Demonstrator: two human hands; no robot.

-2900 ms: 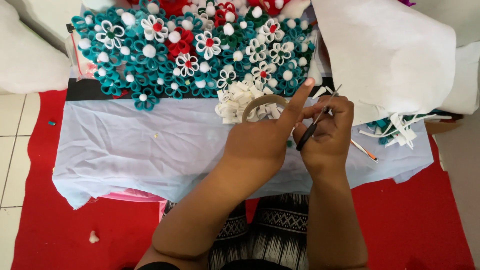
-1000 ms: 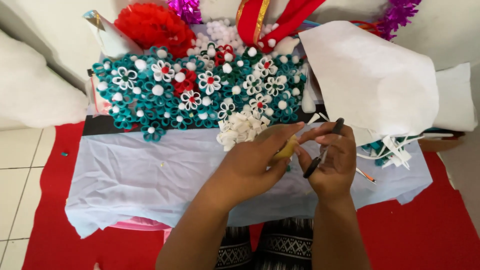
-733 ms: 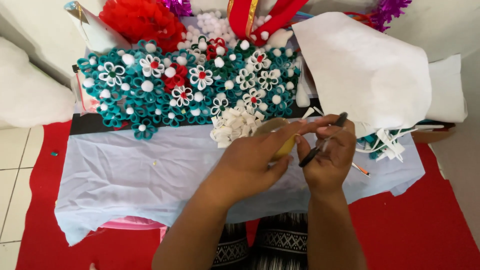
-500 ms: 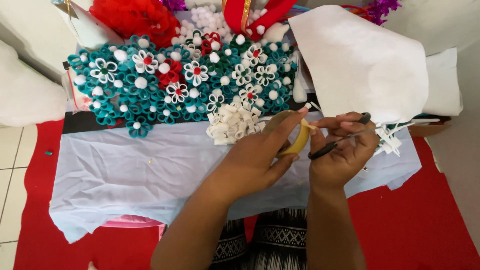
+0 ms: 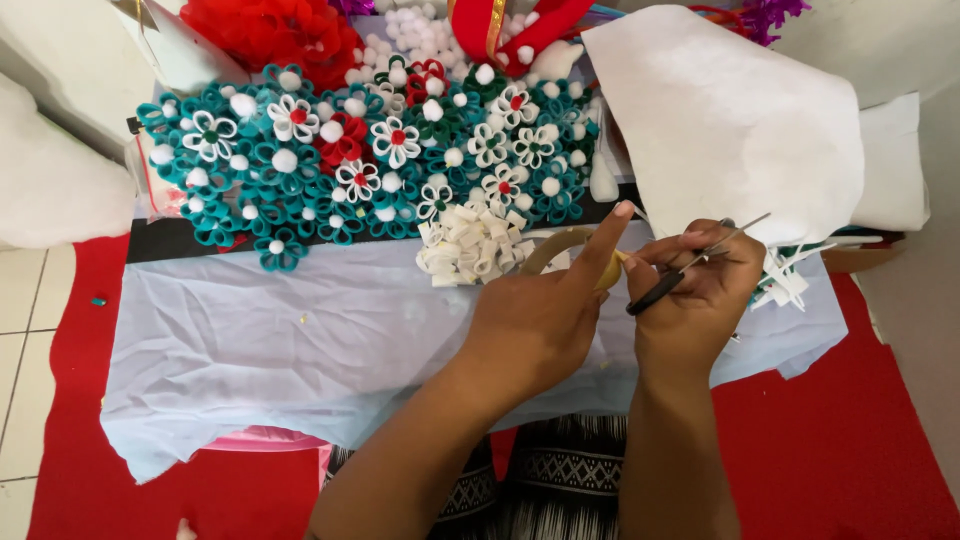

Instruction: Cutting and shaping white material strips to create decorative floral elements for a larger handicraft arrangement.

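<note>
Head view shows my left hand (image 5: 535,325) pinching a curved tan strip (image 5: 548,247) with a yellow tip just above its grip. My right hand (image 5: 700,295) is closed around small scissors (image 5: 690,268), blades pointing up-right, touching distance right of the strip, above the cloth-covered table (image 5: 280,340).

The scissors (image 5: 690,268) have thin, bright metal blades and glossy black plastic handles, and the roll of tape (image 5: 560,255) beside them looks tan and smooth. A pale blue cloth (image 5: 300,340), matt and lightly creased, covers the tabletop. The teal and white flowers (image 5: 370,160) look like soft matt felt or foam, the floor mat (image 5: 850,440) like red felt.
</note>
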